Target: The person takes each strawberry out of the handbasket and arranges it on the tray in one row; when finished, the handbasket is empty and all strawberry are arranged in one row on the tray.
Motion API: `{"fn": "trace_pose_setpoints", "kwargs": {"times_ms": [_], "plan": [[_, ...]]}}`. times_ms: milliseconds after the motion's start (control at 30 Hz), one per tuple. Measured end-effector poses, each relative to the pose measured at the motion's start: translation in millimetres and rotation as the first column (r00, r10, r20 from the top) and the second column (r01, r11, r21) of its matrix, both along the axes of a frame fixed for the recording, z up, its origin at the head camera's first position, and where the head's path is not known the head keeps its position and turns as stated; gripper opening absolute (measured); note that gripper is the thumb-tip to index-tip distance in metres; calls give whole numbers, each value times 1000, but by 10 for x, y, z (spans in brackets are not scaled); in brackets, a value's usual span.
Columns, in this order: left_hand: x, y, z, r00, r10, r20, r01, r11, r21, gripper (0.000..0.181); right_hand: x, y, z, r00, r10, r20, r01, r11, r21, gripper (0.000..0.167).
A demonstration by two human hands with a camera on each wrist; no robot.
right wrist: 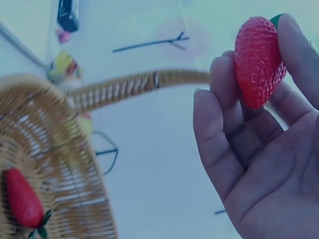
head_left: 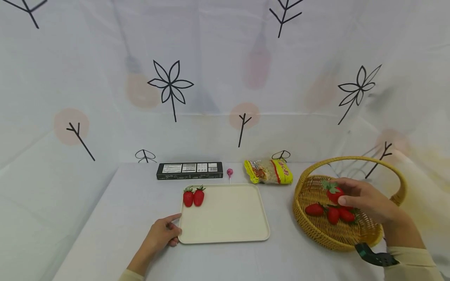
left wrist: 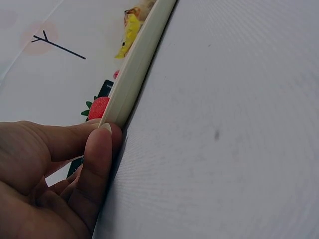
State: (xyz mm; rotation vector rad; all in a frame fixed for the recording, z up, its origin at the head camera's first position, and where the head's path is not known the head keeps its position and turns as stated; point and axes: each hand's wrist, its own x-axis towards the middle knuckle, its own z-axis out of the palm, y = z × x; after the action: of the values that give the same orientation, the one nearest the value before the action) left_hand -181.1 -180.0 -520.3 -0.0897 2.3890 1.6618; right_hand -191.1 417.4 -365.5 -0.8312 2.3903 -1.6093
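While above basket (head_left: 316,234), strawberry (head_left: 334,194) in pinch btwn R fingers (right wrist: 207,117), tray (head_left: 225,214) btwn L fingers (left wrist: 97,162).

Held strawberry (right wrist: 258,62): looks plastic, glossy, dimpled. Basket (head_left: 303,221): woven wicker, ridged, rough. Tray (head_left: 225,214): plastic-looking, smooth, low sheen. Yellow packet (head_left: 270,171): shiny plastic film. Black box (head_left: 190,171): smooth, card-like. Backdrop (head_left: 218,70): creased, cloth-like, matt.
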Motion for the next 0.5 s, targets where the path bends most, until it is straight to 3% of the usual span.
{"fn": "trace_pose_setpoints", "kwargs": {"times_ms": [100,267,500], "plan": [[-4,-1,-3,1000,-3,1,3,1000,6,61,20,-70,68,1000,-8,-7,8,1000,-15,52],[-4,-5,0,1000,-1,7,1,1000,10,61,41,-186,164,995,-93,-24,93,996,8,43],[-16,-3,-11,1000,6,14,-6,1000,-11,60,53,-342,237,968,-233,-90,240,968,76,43]]}}
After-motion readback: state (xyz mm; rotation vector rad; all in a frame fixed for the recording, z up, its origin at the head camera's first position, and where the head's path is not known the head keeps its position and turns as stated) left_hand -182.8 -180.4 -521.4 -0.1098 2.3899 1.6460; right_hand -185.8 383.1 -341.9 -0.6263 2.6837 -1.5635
